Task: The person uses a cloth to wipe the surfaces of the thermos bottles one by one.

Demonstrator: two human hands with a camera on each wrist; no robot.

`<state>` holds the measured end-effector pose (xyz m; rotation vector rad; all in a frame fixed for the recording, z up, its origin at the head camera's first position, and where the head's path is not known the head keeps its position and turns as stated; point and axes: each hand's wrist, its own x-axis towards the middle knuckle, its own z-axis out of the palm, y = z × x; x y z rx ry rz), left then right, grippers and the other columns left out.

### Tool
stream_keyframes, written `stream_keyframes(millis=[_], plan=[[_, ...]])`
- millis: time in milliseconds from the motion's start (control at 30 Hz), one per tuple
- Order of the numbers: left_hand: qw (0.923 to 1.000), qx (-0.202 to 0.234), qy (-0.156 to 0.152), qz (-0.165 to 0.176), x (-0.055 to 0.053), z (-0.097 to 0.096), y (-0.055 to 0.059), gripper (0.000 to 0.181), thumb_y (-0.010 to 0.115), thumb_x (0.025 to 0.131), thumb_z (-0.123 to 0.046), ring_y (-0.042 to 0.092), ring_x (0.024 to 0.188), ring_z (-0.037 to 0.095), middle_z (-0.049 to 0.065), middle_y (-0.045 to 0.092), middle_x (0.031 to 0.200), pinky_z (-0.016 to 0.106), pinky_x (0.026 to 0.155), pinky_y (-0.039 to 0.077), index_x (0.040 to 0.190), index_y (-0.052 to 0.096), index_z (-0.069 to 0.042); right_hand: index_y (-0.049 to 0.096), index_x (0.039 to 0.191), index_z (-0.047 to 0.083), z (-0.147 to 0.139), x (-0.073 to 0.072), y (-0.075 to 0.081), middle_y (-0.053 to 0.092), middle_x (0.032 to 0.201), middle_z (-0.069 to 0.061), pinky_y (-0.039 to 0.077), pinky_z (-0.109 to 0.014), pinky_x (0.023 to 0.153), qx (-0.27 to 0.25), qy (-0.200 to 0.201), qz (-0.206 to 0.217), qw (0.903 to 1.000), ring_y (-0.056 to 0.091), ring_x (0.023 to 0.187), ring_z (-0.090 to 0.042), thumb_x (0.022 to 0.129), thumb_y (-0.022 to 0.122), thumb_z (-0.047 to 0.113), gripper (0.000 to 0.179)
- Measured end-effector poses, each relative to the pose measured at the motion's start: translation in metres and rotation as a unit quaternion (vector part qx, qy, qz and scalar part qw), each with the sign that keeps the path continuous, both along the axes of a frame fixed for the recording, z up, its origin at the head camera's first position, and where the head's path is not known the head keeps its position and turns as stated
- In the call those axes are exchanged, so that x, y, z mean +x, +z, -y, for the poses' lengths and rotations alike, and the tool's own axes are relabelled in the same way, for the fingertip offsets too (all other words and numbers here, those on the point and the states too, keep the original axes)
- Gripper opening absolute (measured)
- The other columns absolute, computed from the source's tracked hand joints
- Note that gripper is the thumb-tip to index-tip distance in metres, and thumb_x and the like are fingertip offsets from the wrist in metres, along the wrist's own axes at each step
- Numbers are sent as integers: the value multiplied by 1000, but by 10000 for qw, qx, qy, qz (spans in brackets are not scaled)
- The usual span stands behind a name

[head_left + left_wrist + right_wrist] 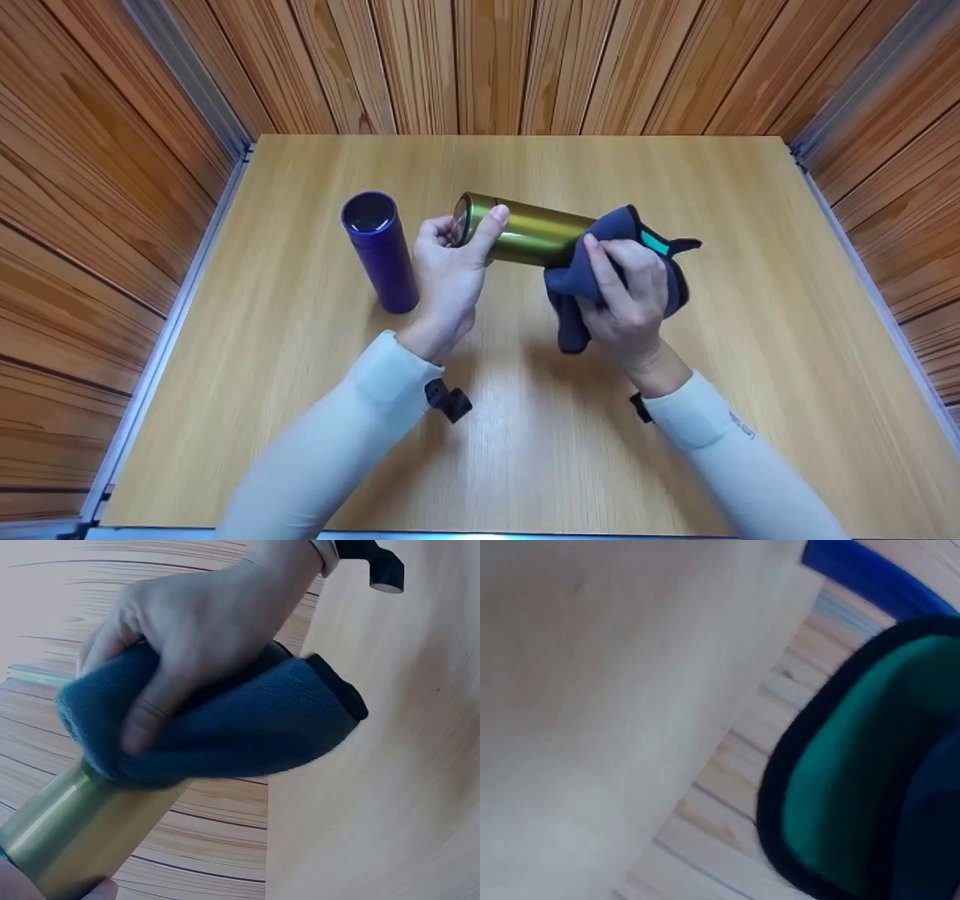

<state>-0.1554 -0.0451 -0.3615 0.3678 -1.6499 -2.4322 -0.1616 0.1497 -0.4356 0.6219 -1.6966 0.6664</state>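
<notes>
A shiny green-gold thermos bottle (544,229) is held tilted above the table, its capped end to the left. My left hand (454,266) grips that end, thumb along the side. Around the other end my right hand (626,296) holds a dark blue cloth (574,281) with black edging and a green patch, its fingers pressing the fabric against the bottle. In the left wrist view the cloth (225,727) wraps over the bottle (90,825), hiding its far end. The right wrist view shows the cloth's green side (840,765) close up.
A purple thermos bottle (386,259) stands upright on the wooden table (300,420), just left of my left hand. Wood-panelled walls (495,67) rise behind and at both sides, with metal rails (180,322) along the table's edges.
</notes>
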Motion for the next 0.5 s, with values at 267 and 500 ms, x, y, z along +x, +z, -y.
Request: stream_keyframes(millis=[267,500], plan=[[9992,398,-62,-20,2,0,3,44,85,86,-16,65,90,21,16,63,106,37,82,61,110,51,0,70,122,6,-23,-6,-9,62,118,-12,49,-49,93,858,-1011,-605,9893,60,106,-33,94,75,16,31],[9985,497,-184,-136,3,0,5,45,84,87,-16,67,93,24,19,63,110,39,86,60,112,50,0,72,120,7,-31,-7,-5,63,114,-11,50,-42,97,675,-578,-734,9933,59,102,-32,96,72,12,24]])
